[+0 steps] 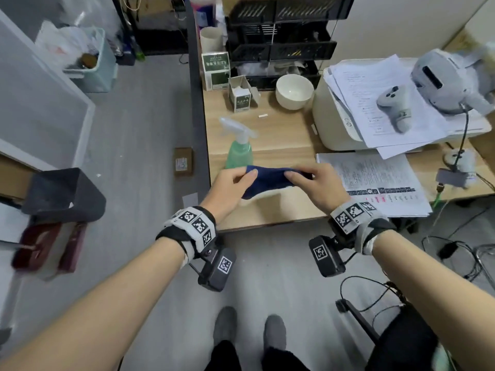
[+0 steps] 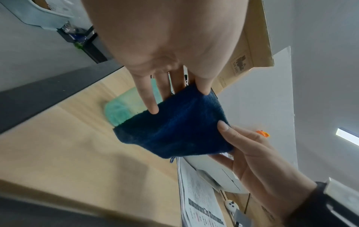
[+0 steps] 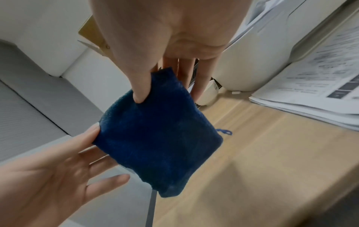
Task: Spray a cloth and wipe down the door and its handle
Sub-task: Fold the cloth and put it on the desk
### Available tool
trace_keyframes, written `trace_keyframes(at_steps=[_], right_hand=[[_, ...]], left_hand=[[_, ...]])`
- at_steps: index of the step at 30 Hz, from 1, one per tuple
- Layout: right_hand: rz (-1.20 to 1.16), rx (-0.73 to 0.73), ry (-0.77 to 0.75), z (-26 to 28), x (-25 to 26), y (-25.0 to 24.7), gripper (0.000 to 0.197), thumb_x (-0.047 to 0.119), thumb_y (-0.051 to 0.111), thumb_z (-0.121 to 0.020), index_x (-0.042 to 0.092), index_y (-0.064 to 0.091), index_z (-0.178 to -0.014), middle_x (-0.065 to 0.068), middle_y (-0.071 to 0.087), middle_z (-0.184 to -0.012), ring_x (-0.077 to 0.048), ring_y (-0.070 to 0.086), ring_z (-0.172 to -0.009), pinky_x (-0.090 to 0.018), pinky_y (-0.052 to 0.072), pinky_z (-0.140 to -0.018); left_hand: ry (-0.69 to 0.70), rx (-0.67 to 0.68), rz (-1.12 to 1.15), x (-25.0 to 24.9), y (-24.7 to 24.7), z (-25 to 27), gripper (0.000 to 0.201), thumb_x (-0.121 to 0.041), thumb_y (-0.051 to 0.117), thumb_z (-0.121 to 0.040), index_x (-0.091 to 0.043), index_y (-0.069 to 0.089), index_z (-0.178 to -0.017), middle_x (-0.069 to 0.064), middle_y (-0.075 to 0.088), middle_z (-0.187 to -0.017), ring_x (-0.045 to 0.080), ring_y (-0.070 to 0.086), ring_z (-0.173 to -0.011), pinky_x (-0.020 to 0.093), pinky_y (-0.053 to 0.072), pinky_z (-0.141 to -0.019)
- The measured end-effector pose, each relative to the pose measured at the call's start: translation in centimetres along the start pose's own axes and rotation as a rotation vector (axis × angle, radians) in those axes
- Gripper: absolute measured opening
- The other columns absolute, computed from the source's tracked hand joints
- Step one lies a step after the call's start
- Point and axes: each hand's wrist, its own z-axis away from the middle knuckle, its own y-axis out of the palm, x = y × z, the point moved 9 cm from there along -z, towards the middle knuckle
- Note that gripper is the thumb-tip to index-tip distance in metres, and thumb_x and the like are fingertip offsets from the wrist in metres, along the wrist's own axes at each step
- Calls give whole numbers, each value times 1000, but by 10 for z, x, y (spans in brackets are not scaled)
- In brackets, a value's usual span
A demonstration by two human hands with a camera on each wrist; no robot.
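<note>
Dark blue folded terry cloth [image 1: 270, 182]: centre of head view, held above the light wooden worktop [image 1: 281, 145]. Left hand [image 1: 233, 183] and right hand [image 1: 313, 180]: fingers pinch opposite ends. Translucent green spray bottle [image 1: 239, 148]: upright, just behind. White ceramic bowl [image 1: 294, 91], white printer [image 1: 337, 121]: upper right.

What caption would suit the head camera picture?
Both hands, left hand and right hand, pinch a dark blue cloth above the wooden desk, green spray bottle standing behind.

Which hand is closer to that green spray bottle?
Left. The left hand holds the cloth just in front of the bottle; the right hand holds its far end, farther right.
</note>
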Motion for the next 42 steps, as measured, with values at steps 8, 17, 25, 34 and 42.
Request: trace_keyframes(at_steps=[8,17,25,34,42], right_hand=[[2,230,62,-2,-100,37,20,25,67,-94,33,74,-78,15,66,-70,-3,56,-68,-30,43,-69],[178,232,61,-53,-130,50,36,48,63,-84,14,67,-72,0,63,-64,-21,58,-66,-43,49,-65],[312,149,-272,-39,-104,45,31,20,66,-85,20,68,-116,1,57,-115,-22,51,-110,-38,49,-87],[643,348,-323,-40,-105,64,43,39,37,-97,14,72,-102,-6,60,-123,-29,61,-101,-36,49,-83],[829,265,-143,-34,-106,66,41,48,43,-97,17,55,-121,-6,52,-117,-29,47,-100,-41,46,-80]], left_hand=[[-142,-17,-97,66,48,-6,43,-27,56,-99,-9,41,-63,2,27,-65,13,25,-61,32,20,-58],[-307,-288,-71,126,46,-29,62,-63,51,-77,-2,62,-83,2,60,-72,17,51,-66,46,52,-62],[-372,-467,-375,101,24,-15,28,-31,65,-86,-32,62,-114,-16,67,-101,14,66,-92,34,54,-84],[-253,-553,-190,59,-10,-58,106,-57,82,-55,-26,33,-143,-7,40,-141,13,43,-132,35,40,-108],[-247,-595,-237,56,-16,-67,69,-54,77,-58,-34,52,-118,-11,65,-113,16,63,-105,42,53,-90]])
